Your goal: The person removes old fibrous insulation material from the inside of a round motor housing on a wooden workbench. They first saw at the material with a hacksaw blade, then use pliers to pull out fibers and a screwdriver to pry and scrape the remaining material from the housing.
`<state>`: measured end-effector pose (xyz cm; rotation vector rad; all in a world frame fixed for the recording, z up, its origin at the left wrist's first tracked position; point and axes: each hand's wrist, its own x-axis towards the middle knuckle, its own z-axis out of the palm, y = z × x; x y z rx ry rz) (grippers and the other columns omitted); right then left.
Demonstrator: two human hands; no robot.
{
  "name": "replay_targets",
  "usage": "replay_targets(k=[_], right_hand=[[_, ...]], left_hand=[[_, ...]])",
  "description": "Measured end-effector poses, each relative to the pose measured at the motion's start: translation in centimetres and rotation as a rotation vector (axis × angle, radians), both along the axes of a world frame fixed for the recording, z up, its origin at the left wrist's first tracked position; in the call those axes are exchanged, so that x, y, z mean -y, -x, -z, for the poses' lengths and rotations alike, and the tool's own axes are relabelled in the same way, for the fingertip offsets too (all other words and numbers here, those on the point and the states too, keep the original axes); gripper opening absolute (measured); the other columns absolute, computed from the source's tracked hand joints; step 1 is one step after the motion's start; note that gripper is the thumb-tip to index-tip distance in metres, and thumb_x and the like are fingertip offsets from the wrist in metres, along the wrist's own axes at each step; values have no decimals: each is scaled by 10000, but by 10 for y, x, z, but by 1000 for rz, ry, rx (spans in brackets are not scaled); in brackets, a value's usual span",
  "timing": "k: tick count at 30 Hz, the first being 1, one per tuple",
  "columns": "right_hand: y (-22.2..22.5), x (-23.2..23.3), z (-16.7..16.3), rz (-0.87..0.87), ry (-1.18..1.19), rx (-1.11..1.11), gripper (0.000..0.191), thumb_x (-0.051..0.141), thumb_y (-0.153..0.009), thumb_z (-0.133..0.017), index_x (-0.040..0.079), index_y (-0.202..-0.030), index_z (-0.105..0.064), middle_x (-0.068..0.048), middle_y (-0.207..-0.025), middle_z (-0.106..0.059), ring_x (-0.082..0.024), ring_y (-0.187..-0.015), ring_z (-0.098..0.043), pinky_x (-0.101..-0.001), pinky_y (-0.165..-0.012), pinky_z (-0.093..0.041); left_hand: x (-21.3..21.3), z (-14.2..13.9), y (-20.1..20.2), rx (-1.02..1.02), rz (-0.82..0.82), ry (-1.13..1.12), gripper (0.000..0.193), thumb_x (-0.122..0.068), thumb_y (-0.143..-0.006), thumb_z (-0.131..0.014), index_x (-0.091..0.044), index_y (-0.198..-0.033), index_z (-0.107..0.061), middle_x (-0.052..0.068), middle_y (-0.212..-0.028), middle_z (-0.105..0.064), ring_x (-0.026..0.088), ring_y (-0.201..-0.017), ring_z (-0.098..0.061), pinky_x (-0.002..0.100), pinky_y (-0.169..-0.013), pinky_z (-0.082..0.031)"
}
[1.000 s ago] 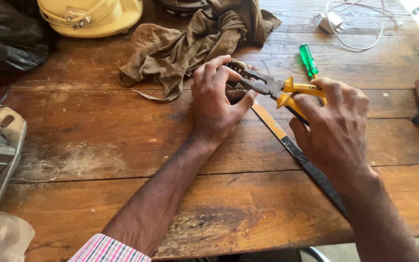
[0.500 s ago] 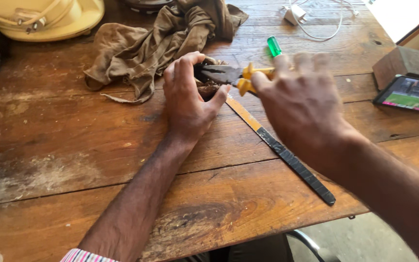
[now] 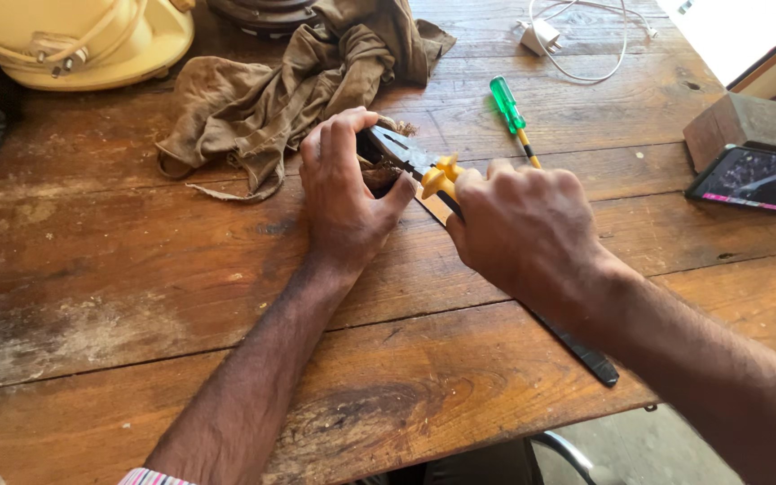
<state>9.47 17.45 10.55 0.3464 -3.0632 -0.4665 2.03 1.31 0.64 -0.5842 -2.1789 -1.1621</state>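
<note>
At the middle of the frame the left hand [image 3: 345, 193] is cupped over a small dark piece [image 3: 377, 172] on the wooden table [image 3: 136, 296], fingers curled over the top and thumb pressed in from the near side, so the piece is pinned but mostly hidden; what it is I cannot tell. The right hand [image 3: 524, 235] is wrapped closed around the yellow handles of a pair of pliers [image 3: 410, 160], whose dark nose reaches in under the left fingers to that piece. To my eye the work wants a steady squeeze with the nose square on the piece, while the left thumb keeps it from twisting or skating on the boards, fingertips held clear of the nose. A long dark flat strip [image 3: 577, 350] runs from beneath the right hand toward the lower right edge. Just beyond the hands lies a crumpled brown rag [image 3: 271, 90]; a green-handled screwdriver [image 3: 507, 106] sits upper right of centre, a phone [image 3: 752, 178] at the right edge, a yellow helmet [image 3: 74, 36] upper left.
</note>
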Motion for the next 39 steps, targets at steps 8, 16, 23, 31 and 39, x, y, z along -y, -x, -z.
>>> replay_targets(k=[8, 16, 23, 31, 39], right_hand=[[-4, 6, -13, 266, 470, 195, 355, 433, -912, -649, 108, -788, -722, -28, -517, -613, -159, -445, -575, -389, -541, -520], [-7, -11, -9, 371, 1050, 357, 306, 395, -851, -696, 105, -915, -768, -6, -687, -687, -91, -662, -643, -317, -606, -496], [-20, -23, 0, 299, 1068, 365, 200, 188, -855, -680, 106, -1034, -718, -29, -774, -601, -138, -727, -589, -335, -644, -499], [-36, -26, 20, -149, 460, -190, 164, 93, -843, -713, 23, -992, -718, -129, -1010, -672, -264, -876, -647, -409, -742, -540], [-30, -39, 30, -168, 109, -357, 400, 34, -848, -608, 107, -1220, -733, -225, -1313, -572, -384, -1253, -485, -578, -1042, -399]], left_hand=[[0, 1, -1, -20, -10, -16, 704, -339, -843, -871, -83, -1365, -475, 121, -1305, -551, 333, -1336, -440, 524, -1113, -363], [0, 2, 0, -15, -16, -23, 653, -347, -867, -842, -79, -1355, -500, 116, -1315, -563, 333, -1331, -454, 516, -1130, -370], [1, 2, 0, -28, -19, -13, 664, -325, -835, -841, -69, -1345, -503, 123, -1299, -565, 340, -1318, -456, 514, -1118, -369], [-3, 2, 2, -62, -46, -16, 637, -354, -846, -855, -76, -1313, -523, 100, -1234, -603, 316, -1272, -500, 494, -1087, -403], [-4, 2, 0, -116, -55, -49, 754, -467, -829, -874, -57, -1345, -508, 118, -1253, -609, 303, -1247, -524, 484, -1063, -449]])
